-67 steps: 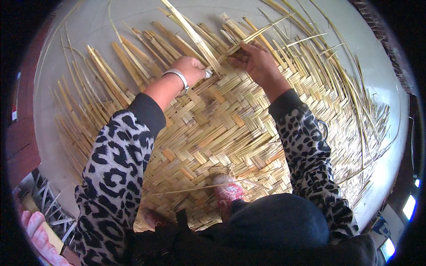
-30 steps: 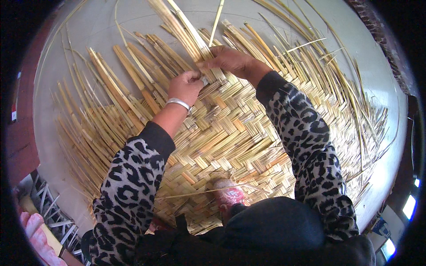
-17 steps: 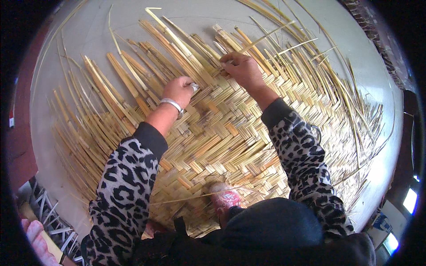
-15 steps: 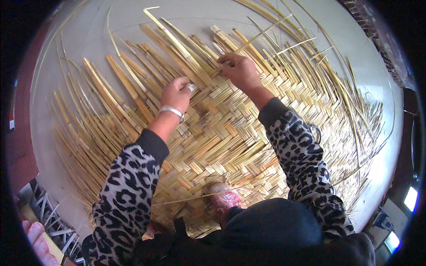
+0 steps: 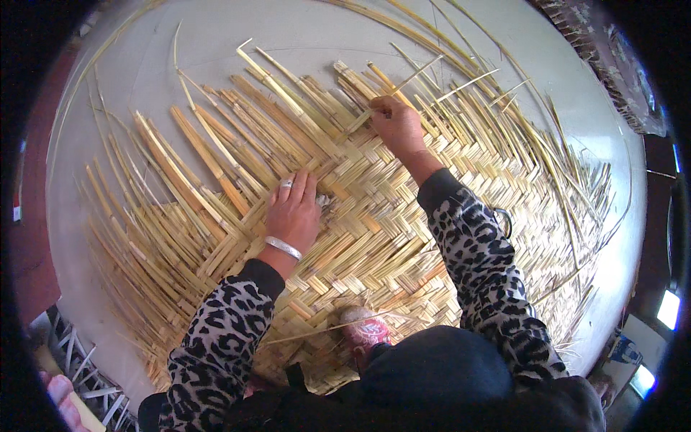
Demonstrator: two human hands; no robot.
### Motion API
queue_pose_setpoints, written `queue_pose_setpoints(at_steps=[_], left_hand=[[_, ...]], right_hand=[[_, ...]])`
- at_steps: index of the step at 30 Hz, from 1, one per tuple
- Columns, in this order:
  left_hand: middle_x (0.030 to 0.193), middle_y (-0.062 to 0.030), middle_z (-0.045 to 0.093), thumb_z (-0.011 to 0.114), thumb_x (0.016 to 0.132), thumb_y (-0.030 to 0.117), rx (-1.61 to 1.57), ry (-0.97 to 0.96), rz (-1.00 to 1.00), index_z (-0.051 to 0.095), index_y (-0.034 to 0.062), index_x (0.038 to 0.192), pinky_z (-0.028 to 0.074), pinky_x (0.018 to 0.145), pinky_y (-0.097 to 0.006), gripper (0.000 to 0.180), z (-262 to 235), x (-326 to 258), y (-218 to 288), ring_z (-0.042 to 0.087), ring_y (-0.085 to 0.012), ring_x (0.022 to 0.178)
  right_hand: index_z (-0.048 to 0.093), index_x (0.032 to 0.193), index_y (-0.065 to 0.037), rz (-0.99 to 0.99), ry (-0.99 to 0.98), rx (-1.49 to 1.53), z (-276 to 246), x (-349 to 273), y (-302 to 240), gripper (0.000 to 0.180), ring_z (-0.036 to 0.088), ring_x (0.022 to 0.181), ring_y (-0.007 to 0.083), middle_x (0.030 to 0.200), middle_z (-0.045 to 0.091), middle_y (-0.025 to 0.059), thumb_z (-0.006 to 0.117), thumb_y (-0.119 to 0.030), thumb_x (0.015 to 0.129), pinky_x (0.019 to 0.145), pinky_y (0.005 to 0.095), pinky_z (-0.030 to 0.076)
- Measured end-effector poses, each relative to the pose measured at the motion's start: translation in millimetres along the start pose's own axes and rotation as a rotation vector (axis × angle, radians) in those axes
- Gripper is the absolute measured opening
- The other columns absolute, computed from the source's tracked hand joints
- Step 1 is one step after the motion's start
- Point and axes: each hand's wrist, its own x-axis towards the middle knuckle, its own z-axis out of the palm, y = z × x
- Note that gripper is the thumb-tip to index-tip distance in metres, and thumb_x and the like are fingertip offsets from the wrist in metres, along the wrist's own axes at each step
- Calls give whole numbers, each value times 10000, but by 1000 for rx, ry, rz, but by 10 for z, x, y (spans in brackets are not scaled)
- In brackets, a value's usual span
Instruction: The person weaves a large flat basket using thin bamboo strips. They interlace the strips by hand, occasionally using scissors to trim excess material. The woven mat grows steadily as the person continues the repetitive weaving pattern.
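Observation:
A large woven reed mat [image 5: 374, 245] in a herringbone weave spreads below me, its loose strip ends fanning out at the far and left edges. My left hand [image 5: 294, 214] lies palm down on the weave with its fingers stretched out, a ring and a silver bracelet on it. Something whitish shows by its thumb, too small to make out. Farther off and to the right, my right hand [image 5: 398, 128] pinches a thin reed strip [image 5: 421, 73] at the far edge of the weave. That strip slants up to the right beyond the fingers.
Long thin strips [image 5: 497, 61] arc over the mat's far right side. A pale smooth floor [image 5: 209, 43] surrounds the mat. My patterned shoe [image 5: 366, 330] rests on the near part of the weave. White slats [image 5: 86, 367] lie at the lower left.
My left hand has come down nearer to me and flattened onto the weave, its fingers uncurled. My right hand has shifted slightly right and nearer, still pinching.

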Motion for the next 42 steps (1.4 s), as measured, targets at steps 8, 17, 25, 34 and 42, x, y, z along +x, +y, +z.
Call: queue_pose_setpoints(at_steps=[8, 17, 25, 34, 42], left_hand=[[1384, -157, 437, 579, 828, 154, -83, -190, 28, 483, -11, 1293, 348, 1045, -450, 503, -159, 59, -36, 422, -343, 1258], [1357, -218, 470, 591, 809, 52, -135, -392, -86, 507, -15, 1287, 382, 1024, -459, 491, -180, 30, 26, 459, -391, 1220], [1328, -211, 490, 599, 829, 106, 120, -363, 72, 517, -41, 1252, 354, 1052, -452, 456, -226, -63, 7, 452, -384, 1215], [1280, -242, 504, 637, 812, 128, 274, -597, 152, 493, -39, 1251, 380, 1011, -462, 492, -365, 182, 93, 473, -409, 1184], [1171, -243, 543, 609, 786, 62, 354, -641, 121, 533, -51, 1133, 414, 958, -468, 373, -272, 261, 58, 511, -411, 1107]], right_hand=[[633, 1091, -80, -111, 64, -312, -765, -1128, -61, 287, 595, 1002, 331, 1069, 625, 139, 654, -187, 825, 848, 409, 491], [583, 1109, -29, -74, -104, -423, -1026, -2132, 219, 317, 489, 1151, 356, 1211, 546, 176, 566, -127, 808, 994, 447, 408], [603, 1072, -77, 171, 109, -469, -1829, -3584, 490, 276, 506, 1143, 337, 1170, 581, 138, 627, -168, 813, 958, 450, 424], [617, 1061, -25, 1166, 810, -173, -2480, -5707, 1114, 291, 603, 960, 336, 1041, 628, 179, 671, -217, 849, 842, 416, 479], [602, 1090, 109, 1678, 1013, -364, -2802, -6054, 1660, 829, 595, 1053, 419, 1070, 627, 294, 657, -645, 751, 910, 437, 467]])
